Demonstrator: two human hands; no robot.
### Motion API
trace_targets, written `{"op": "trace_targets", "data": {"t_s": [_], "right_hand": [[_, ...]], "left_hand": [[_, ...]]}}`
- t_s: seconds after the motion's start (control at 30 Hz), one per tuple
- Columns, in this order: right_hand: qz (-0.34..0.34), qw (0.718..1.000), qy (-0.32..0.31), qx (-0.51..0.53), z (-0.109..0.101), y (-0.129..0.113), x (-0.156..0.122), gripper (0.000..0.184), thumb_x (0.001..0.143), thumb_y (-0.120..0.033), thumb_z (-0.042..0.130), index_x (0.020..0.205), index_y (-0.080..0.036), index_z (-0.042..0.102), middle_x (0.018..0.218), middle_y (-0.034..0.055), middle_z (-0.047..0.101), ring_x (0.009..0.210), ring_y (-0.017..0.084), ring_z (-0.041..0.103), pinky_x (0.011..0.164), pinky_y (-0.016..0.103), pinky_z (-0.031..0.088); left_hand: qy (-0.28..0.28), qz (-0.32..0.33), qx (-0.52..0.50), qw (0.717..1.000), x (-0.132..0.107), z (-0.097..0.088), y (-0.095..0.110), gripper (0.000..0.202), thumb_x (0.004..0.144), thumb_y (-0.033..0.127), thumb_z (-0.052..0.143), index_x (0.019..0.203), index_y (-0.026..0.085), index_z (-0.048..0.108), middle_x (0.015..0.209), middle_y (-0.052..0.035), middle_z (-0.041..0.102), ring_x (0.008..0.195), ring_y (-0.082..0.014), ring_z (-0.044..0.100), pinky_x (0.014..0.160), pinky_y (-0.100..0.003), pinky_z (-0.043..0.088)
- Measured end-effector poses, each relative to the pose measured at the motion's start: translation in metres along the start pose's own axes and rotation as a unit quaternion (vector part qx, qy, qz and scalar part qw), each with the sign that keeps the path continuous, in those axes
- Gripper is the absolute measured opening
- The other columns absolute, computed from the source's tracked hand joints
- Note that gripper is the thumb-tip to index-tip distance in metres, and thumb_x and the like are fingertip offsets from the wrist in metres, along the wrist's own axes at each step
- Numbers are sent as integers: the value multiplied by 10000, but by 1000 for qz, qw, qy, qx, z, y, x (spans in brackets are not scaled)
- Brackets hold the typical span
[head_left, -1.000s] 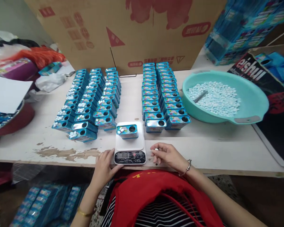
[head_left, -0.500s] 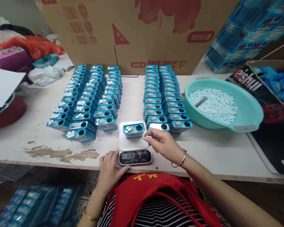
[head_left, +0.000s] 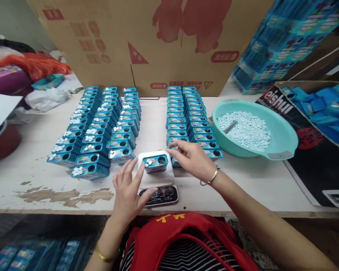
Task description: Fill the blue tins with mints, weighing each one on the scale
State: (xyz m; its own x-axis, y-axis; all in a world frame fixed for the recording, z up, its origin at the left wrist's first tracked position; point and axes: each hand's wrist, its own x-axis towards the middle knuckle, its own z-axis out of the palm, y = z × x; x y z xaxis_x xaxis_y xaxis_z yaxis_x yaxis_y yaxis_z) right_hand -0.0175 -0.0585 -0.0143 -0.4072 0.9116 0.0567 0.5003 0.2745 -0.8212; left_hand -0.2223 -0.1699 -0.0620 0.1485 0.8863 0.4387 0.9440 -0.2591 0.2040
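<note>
Head view, left hand [head_left: 128, 192]: fingers spread, nothing gripped, thumb over scale [head_left: 171, 194].
Right hand [head_left: 194, 160]: thumb and forefinger slightly apart; can't tell if holding anything.
Blue tin [head_left: 157, 169]: on scale, between hands, white pellets [head_left: 149, 162] on top.

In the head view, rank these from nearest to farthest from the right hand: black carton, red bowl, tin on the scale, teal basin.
From the right hand:
1. Tin on the scale, just left
2. Teal basin, to the right
3. Black carton, farther right
4. Red bowl, far left
</note>
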Motion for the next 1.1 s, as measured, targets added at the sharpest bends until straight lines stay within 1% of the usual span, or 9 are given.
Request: {"op": "trace_targets", "data": {"t_s": [0.1,0.23,0.33,0.43,0.57,0.67,0.77,0.9,1.1], "right_hand": [[49,997,60,7,-30,26,-14,359,822,-481,542,917,-156,661,583,-14,527,523,101,428,530,241,333],[109,978,180,5,-84,76,-34,382,751,-514,597,843,-148,660,631,18,582,571,126,490,572,261,384],[175,945,275,-38,-125,113,-47,337,709,-474,641,794,-148,646,550,17,545,539,145,495,569,281,399],[249,909,310,-127,-159,145,-53,231,738,-360,644,817,-144,664,612,59,592,559,153,514,600,296,400],[353,866,235,-264,-191,182,-43,267,753,-321,657,922,-118,693,821,147,654,553,144,476,609,325,364],[384,864,125,-300,-200,207,-26,423,682,-387,725,967,-77,682,871,185,651,571,152,452,617,339,340],[369,885,35,-282,-193,223,-6,356,629,-366,763,844,-92,687,854,169,642,609,147,449,651,333,338],[351,901,0,-255,-174,230,12,46,652,-94,680,672,-115,645,729,93,622,587,116,423,668,309,340],[351,907,-19,-232,-168,224,14,127,659,-27,599,601,-134,637,599,36,600,566,117,464,639,290,349]], "left_hand": [[-10,20,9,1000,7,4,2,667,817,542,538,1385,250,345,1437,-145,369,1338,-325,306,1061,-499,232],[-26,44,10,999,18,10,10,680,807,559,542,1374,232,360,1448,-142,362,1364,-314,275,1097,-515,189],[-45,63,11,997,28,15,18,662,810,563,536,1358,227,381,1440,-142,377,1363,-310,285,1103,-525,169],[-34,78,-3,996,38,14,22,616,839,543,504,1350,220,387,1415,-142,409,1349,-297,315,1101,-522,178],[22,48,-31,998,43,-2,10,526,870,459,496,1343,255,394,1399,-113,423,1325,-283,356,1080,-511,242],[68,-15,-29,997,39,-20,-7,439,877,349,515,1306,282,450,1356,-92,461,1293,-268,399,1055,-494,300],[78,-74,-18,994,29,-33,-22,378,874,291,527,1251,283,513,1301,-86,501,1255,-258,437,1047,-484,328],[66,-103,-10,992,18,-35,-31,308,863,285,548,1170,266,572,1241,-87,535,1200,-258,479,1026,-484,362],[49,-76,-28,995,25,-28,-27,261,852,313,564,1098,236,602,1190,-87,563,1140,-239,527,988,-450,406]]}}
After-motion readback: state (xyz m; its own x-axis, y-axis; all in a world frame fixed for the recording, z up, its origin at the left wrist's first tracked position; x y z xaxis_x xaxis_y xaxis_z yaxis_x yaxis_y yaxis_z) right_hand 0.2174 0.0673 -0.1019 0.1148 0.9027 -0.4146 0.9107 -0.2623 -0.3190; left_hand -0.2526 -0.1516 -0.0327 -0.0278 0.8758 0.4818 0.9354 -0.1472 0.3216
